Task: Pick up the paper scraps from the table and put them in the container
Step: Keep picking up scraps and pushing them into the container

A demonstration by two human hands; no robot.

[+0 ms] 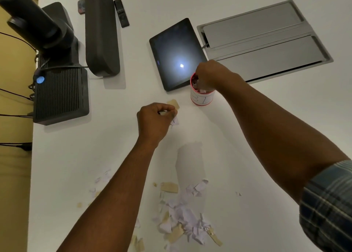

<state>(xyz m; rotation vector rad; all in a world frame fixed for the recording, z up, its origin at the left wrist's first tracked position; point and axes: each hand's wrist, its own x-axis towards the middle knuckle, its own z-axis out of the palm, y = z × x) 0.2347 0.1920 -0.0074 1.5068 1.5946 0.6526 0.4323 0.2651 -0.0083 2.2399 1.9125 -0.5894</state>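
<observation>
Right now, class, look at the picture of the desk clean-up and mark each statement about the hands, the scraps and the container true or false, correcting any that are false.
1. The right hand reaches into the mouth of the container. True.
2. The left hand lies flat and open on the table. False: its fingers are curled, pinching paper scraps.
3. A pile of scraps lies on the table near the person. True.
4. The container lies tipped on its side. False: it stands upright.
5. The tablet sits beside the container, its screen dark apart from a reflected light. True.
6. The container is solid black. False: it is white with a red rim.
</observation>
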